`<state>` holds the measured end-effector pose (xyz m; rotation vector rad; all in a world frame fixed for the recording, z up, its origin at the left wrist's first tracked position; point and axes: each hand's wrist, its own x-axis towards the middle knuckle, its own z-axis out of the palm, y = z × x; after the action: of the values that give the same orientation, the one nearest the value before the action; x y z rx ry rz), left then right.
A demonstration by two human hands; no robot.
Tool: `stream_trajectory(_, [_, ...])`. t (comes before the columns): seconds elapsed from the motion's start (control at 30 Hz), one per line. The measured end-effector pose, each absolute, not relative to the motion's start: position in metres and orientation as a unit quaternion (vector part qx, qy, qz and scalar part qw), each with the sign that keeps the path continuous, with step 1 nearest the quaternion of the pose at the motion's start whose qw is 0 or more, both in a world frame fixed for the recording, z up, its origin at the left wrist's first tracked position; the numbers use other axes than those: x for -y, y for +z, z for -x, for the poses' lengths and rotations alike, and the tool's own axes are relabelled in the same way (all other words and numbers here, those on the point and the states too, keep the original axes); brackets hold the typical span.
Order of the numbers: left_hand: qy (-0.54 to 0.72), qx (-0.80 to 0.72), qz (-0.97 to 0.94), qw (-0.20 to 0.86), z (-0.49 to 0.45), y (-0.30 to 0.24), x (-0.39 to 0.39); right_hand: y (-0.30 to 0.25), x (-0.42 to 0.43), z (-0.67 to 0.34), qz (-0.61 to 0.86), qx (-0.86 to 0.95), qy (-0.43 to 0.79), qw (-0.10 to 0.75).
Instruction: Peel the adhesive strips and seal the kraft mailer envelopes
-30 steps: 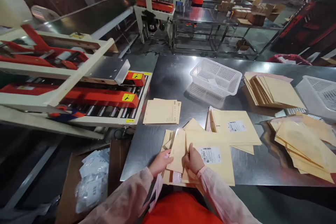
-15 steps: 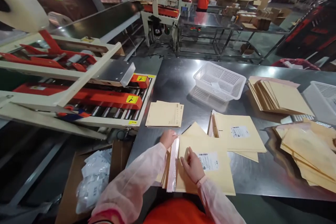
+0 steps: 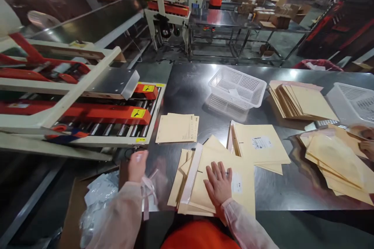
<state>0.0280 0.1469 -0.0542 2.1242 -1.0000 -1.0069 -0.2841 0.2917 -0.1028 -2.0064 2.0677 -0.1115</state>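
Note:
My right hand [image 3: 217, 183] lies flat with fingers spread on a yellow padded mailer [image 3: 242, 202], partly covering its white label [image 3: 236, 182]. The mailer's pale flap [image 3: 191, 175] runs along its left edge. Beneath it, more padded mailers [image 3: 178, 177] stick out to the left. Off to the left, beyond the table's edge, my left hand [image 3: 137, 166] is closed and somewhat blurred. A thin, pale pinkish backing strip [image 3: 146, 196] trails from it, smeared by motion. Two labelled mailers [image 3: 263, 142] lie to the right of the pile.
Flat cards [image 3: 177, 128] lie near the roller conveyor [image 3: 125, 114]. A white basket [image 3: 238, 85] stands behind. Mailer stacks [image 3: 309, 101] and loose mailers [image 3: 336, 163] are at right, with another person's hand [image 3: 367, 148]. A carton of plastic packets [image 3: 101, 190] sits lower left.
My left hand has left the mailer's flap and moved left with the strip. My right hand has flattened out over the label. Another person's hand now shows at the right edge.

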Motion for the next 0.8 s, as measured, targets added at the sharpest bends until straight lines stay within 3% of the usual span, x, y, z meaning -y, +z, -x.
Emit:
stream_trajectory(0.07, [-0.417,0.440,-0.762,0.228,0.016,-0.055,-0.170,-0.106,-0.291,0.279,0.699,-0.702,-0.058,0.121])
stream_trajectory(0.1, [-0.451,0.531,-0.704,0.139,0.041,-0.055,-0.183,-0.108,-0.290,0.276,0.697,-0.705,-0.063,0.115])
stream_trajectory(0.2, [-0.420,0.675,-0.606,0.011,0.103,-0.056,-0.220,-0.116,-0.289,0.273,0.694,-0.710,-0.067,0.101])
stream_trajectory(0.33, [-0.363,0.752,-0.550,0.008,0.140,-0.058,-0.225,-0.126,-0.292,0.276,0.708,-0.698,-0.078,0.077])
stream_trajectory(0.6, [-0.220,0.821,-0.527,0.011,0.204,-0.090,-0.117,-0.139,-0.296,0.275,0.724,-0.683,-0.067,0.073])
stream_trajectory(0.7, [-0.210,0.843,-0.495,0.014,0.191,-0.103,-0.147,-0.139,-0.293,0.273,0.705,-0.701,-0.062,0.086])
stream_trajectory(0.8, [-0.201,0.866,-0.457,0.015,0.147,-0.119,-0.228,-0.138,-0.294,0.266,0.691,-0.712,-0.058,0.111])
